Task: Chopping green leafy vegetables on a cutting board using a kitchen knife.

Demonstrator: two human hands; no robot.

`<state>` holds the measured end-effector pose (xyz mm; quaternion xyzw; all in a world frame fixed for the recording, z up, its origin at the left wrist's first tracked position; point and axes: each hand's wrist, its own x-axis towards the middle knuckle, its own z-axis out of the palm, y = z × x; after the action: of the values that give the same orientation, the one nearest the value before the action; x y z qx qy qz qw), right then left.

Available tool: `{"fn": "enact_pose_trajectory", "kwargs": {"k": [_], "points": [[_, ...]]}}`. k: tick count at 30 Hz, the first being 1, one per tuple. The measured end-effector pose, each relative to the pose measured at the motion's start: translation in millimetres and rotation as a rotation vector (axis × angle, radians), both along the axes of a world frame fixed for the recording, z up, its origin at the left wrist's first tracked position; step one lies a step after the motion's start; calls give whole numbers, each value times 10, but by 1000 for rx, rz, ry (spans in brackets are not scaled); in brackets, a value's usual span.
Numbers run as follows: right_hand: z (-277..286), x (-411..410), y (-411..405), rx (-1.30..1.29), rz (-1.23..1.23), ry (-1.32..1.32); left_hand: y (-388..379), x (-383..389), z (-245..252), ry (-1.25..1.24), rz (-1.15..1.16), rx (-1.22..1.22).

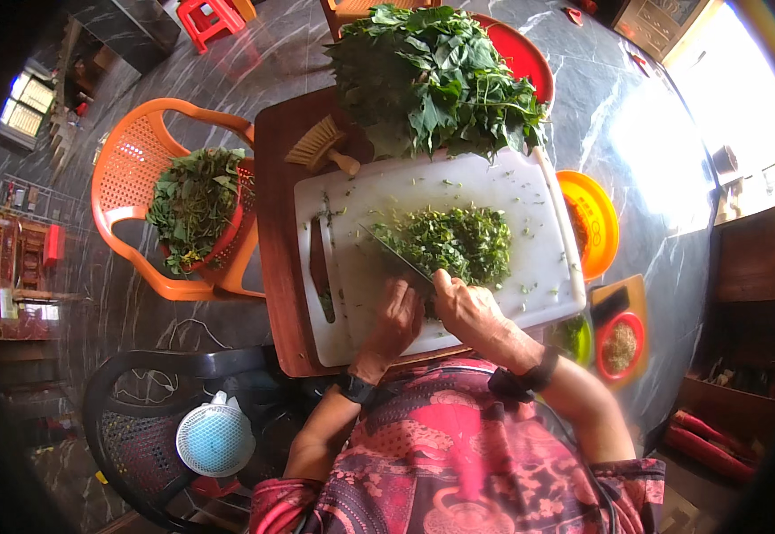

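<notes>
My right hand (471,308) grips a knife (397,255) whose thin blade points away to the left over a white plastic cutting board (354,307). Beside the blade, my left hand (397,324) rests low over the board with its fingers bent. What lies under those fingers is hidden. A pile of chopped green leaves (461,240) spreads just beyond both hands, and small bits are scattered over the board. At the far end rises a large heap of whole leafy greens (441,80), partly overhanging a red tray (517,57).
The board sits on a brown wooden table (280,267), with a wooden-handled brush (320,143) at its far left. An orange chair (127,160) holds more greens (193,207). A black chair (107,387) carries a small fan (216,437). Bowls, including an orange one (602,223), stand right.
</notes>
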<state>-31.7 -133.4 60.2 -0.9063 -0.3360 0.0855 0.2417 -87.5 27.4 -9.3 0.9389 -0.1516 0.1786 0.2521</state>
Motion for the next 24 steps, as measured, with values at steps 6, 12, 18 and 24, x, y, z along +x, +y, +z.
{"fn": "enact_pose_trajectory", "kwargs": {"k": [6, 12, 18, 24], "points": [[-43, 15, -75, 80, -47, 52, -89, -27, 255, 62, -7, -143], [225, -108, -255, 178, -92, 99, -96, 46, 58, -92, 134, -128], [244, -344, -531, 112, -65, 146, -79, 66, 52, -111, 136, -200], [96, -384, -569, 24, -51, 217, -57, 37, 79, -40, 130, -142]]}}
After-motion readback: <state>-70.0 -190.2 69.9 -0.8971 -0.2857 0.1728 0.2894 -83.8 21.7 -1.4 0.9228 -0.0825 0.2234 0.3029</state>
